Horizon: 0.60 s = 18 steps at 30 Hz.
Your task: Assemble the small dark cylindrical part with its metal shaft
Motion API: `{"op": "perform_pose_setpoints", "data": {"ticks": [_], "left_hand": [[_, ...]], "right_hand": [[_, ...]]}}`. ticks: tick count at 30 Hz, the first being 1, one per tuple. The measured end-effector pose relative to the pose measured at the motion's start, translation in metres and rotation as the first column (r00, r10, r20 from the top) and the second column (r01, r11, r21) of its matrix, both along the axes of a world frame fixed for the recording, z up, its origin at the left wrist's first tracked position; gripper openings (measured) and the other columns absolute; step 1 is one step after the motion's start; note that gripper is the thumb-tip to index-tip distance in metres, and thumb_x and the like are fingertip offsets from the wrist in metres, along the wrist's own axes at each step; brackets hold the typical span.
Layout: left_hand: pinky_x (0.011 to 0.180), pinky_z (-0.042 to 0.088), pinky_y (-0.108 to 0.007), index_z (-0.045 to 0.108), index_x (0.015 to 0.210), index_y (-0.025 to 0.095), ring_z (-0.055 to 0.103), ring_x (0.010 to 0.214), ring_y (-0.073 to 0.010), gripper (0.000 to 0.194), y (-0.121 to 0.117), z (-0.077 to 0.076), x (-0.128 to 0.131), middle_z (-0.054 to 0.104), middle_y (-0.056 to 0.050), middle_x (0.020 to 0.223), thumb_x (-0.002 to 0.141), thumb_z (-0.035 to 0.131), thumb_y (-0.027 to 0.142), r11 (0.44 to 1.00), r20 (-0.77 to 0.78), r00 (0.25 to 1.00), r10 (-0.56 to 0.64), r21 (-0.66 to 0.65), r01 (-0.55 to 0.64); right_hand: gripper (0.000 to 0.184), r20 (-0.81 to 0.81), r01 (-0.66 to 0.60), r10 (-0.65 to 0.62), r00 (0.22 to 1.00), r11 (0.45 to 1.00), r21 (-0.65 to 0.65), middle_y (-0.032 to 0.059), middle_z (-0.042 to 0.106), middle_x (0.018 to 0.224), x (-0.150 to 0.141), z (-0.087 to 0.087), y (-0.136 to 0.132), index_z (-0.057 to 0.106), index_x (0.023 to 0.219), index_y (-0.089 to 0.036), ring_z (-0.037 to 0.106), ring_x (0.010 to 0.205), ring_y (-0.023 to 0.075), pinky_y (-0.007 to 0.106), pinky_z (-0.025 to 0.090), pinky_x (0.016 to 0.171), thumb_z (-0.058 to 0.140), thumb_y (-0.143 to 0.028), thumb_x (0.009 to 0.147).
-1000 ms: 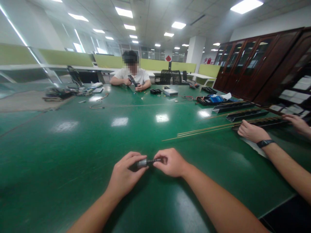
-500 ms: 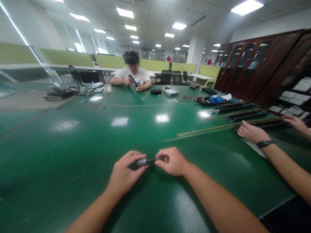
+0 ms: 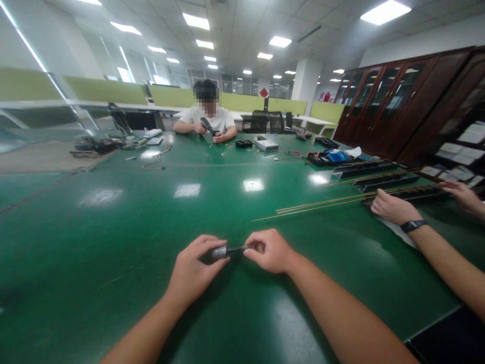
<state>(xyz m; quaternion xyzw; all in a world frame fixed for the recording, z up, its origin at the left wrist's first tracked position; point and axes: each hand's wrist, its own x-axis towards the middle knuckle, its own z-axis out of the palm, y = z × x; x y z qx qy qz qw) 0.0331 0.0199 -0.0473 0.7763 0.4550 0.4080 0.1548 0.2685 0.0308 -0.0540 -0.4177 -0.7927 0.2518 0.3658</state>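
Observation:
My left hand (image 3: 199, 268) is closed, with thumb and fingers pinching a small silver cylinder (image 3: 220, 252). Out of the cylinder's right end runs a thin dark stem (image 3: 235, 248); whether it is a rod or bundled wires I cannot tell. The fingertips of my right hand (image 3: 269, 251) are closed on the far end of that stem, which they partly hide. Both hands are held low over the near middle of the green table (image 3: 125, 253).
Thin brass-coloured rods (image 3: 306, 206) reach in from the right, where a co-worker's hand (image 3: 394, 206) rests by black channels (image 3: 384, 181). Across the table, a person (image 3: 206, 119) holds a dark tool. A black tray (image 3: 333, 156) and a white box (image 3: 267, 145) lie farther back.
My hands have drawn very slightly apart, the left a little leftward and the right a little rightward. Both keep their grip on the piece.

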Motion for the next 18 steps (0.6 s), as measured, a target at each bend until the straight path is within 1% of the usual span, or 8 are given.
{"op": "perform_pose_setpoints", "data": {"ticks": [3,5,7,9,12,15,17,18], "left_hand": [[0.082,0.052,-0.03,0.073,0.096,0.024,0.065,0.089,-0.0199,0.031,0.001,0.002,0.0,0.07,-0.004,0.098,0.074,0.076,0.045,0.997,0.049,0.998,0.038,-0.066,-0.035],[0.082,0.053,-0.031,0.072,0.096,0.021,0.066,0.087,-0.0208,0.038,0.002,0.004,0.0,0.071,-0.004,0.096,0.072,0.077,0.05,0.984,0.114,0.989,0.097,-0.163,-0.078],[0.081,0.053,-0.032,0.071,0.099,0.02,0.066,0.083,-0.0211,0.045,0.005,0.005,-0.001,0.071,-0.005,0.093,0.071,0.076,0.054,0.952,0.18,0.967,0.18,-0.281,-0.125],[0.08,0.054,-0.032,0.069,0.104,0.018,0.066,0.081,-0.0208,0.051,0.008,0.003,-0.003,0.072,-0.006,0.092,0.071,0.075,0.057,0.913,0.256,0.933,0.251,-0.382,-0.141],[0.074,0.055,-0.029,0.067,0.108,0.014,0.065,0.077,-0.0182,0.057,0.013,-0.001,-0.004,0.071,-0.008,0.095,0.073,0.072,0.059,0.881,0.441,0.842,0.311,-0.465,-0.082],[0.07,0.057,-0.025,0.065,0.11,0.012,0.064,0.075,-0.0147,0.057,0.015,-0.004,0.0,0.069,-0.01,0.1,0.073,0.075,0.054,0.862,0.626,0.698,0.347,-0.506,0.026],[0.076,0.058,-0.024,0.065,0.112,0.013,0.065,0.08,-0.014,0.055,0.015,-0.002,0.003,0.069,-0.01,0.105,0.071,0.079,0.047,0.843,0.69,0.617,0.378,-0.532,0.079],[0.08,0.058,-0.024,0.065,0.112,0.014,0.066,0.083,-0.0142,0.054,0.015,0.001,0.003,0.069,-0.009,0.106,0.07,0.081,0.044,0.833,0.702,0.592,0.396,-0.545,0.09]], "right_hand": [[0.014,-0.024,0.022,-0.022,0.999,0.999,-0.027,-0.0021,0.061,0.06,0.002,0.002,0.001,0.072,0.083,-0.016,0.049,0.05,0.0094,0.02,0.036,0.05,0.067,-0.029,0.082],[0.014,-0.026,0.023,-0.024,0.999,0.999,-0.041,-0.0014,0.062,0.062,0.003,0.002,0.001,0.071,0.083,-0.016,0.051,0.052,0.0098,0.02,0.037,0.052,0.067,-0.029,0.082],[0.014,-0.016,0.012,-0.013,1.0,0.999,-0.051,-0.0011,0.063,0.064,0.004,0.002,0.001,0.071,0.083,-0.016,0.052,0.053,0.01,0.02,0.038,0.053,0.067,-0.029,0.081],[0.014,-0.008,0.004,-0.005,1.0,0.998,-0.056,-0.0012,0.063,0.064,0.003,0.0,0.002,0.072,0.083,-0.016,0.052,0.053,0.0099,0.02,0.038,0.052,0.068,-0.03,0.081],[0.015,0.002,0.0,0.0,1.0,0.998,-0.057,-0.0011,0.064,0.064,0.002,-0.002,0.002,0.072,0.084,-0.016,0.053,0.054,0.0101,0.02,0.038,0.053,0.068,-0.031,0.082],[0.015,0.016,-0.009,0.01,1.0,0.998,-0.056,-0.0007,0.065,0.066,0.0,-0.002,0.003,0.072,0.085,-0.017,0.054,0.055,0.0103,0.021,0.039,0.054,0.067,-0.031,0.082],[0.015,0.019,-0.013,0.014,1.0,0.998,-0.056,-0.0007,0.065,0.066,-0.001,-0.002,0.003,0.072,0.085,-0.017,0.054,0.055,0.0102,0.02,0.038,0.054,0.067,-0.031,0.082],[0.015,0.018,-0.015,0.016,1.0,0.998,-0.057,-0.0007,0.065,0.066,-0.001,-0.002,0.003,0.072,0.085,-0.017,0.054,0.055,0.0101,0.02,0.038,0.054,0.067,-0.031,0.082]]}}
